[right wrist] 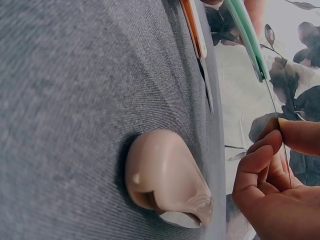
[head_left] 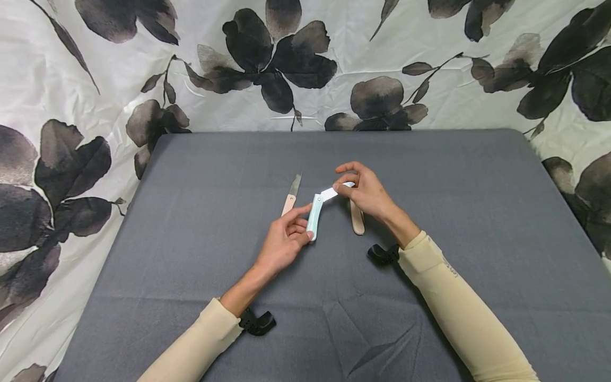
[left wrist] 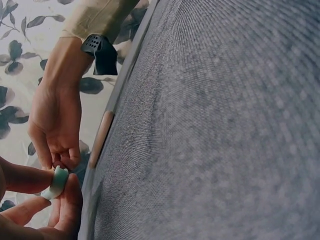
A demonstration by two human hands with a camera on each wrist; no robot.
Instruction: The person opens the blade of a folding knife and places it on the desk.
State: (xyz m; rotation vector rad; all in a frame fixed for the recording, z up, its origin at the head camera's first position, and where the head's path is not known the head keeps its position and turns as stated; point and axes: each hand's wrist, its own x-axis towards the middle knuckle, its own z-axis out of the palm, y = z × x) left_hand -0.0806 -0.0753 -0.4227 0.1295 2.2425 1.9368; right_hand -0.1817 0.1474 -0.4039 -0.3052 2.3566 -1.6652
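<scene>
My left hand holds the mint-green handle of a folding knife between fingers and thumb, above the cloth. Its blade is swung out at an angle from the handle. My right hand pinches this blade between thumb and finger, which the right wrist view shows edge-on. Beyond the left hand lies a second folding knife with a pale pink handle and its blade out. Below the right hand lies a third folding knife with a beige handle, partly hidden in the head view.
Grey cloth covers the table, with creases near the front. A white sheet with dark flowers hangs behind and beside it. Black wrist mounts sit at both cuffs.
</scene>
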